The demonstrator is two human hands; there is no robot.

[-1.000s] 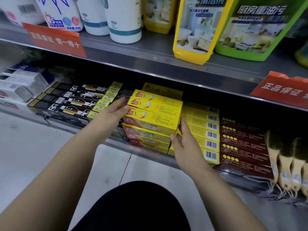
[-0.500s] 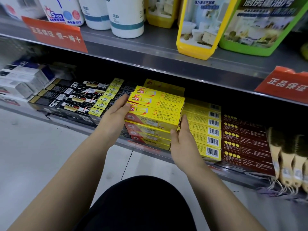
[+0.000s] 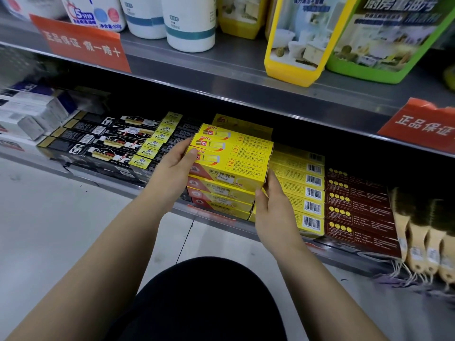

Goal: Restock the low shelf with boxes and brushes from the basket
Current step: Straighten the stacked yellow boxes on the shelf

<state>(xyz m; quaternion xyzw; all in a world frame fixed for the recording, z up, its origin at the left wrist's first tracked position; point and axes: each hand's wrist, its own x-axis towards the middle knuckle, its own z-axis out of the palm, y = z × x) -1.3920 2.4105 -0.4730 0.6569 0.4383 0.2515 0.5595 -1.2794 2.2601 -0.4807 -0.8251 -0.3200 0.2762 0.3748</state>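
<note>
Yellow boxes (image 3: 234, 153), three lying side by side as one flat layer, sit on top of a stack of red-and-yellow boxes (image 3: 221, 200) at the front of the low shelf (image 3: 344, 258), about midway along it. The left hand (image 3: 172, 171) clasps the layer's left end, with the thumb lying over the top of the nearest box and the fingers reaching along the end faces. The right hand (image 3: 275, 210) holds the right end, thumb at the lower front corner and fingers up against the end flap, so the layer is clamped between the two hands. Just to the right stands a row of yellow barcoded boxes (image 3: 302, 190), and beyond that dark red boxes (image 3: 357, 207) with yellow dots. At the far right of the shelf, wooden-handled brushes (image 3: 418, 232) stand close together, with strings trailing from their handle ends. To the left of the hands lie black boxes (image 3: 103, 141) with yellow-green ends, and further left are white boxes (image 3: 29, 114), somewhat blurred. The upper shelf (image 3: 221, 77) carries white bottles (image 3: 189, 23), a yellow bottle (image 3: 295, 45) and a green bottle (image 3: 389, 40), and two red signs (image 3: 81, 43) hang on its front edge. A knee in black cloth (image 3: 204, 299) shows at the bottom, above the pale tiled floor (image 3: 49, 217).
</note>
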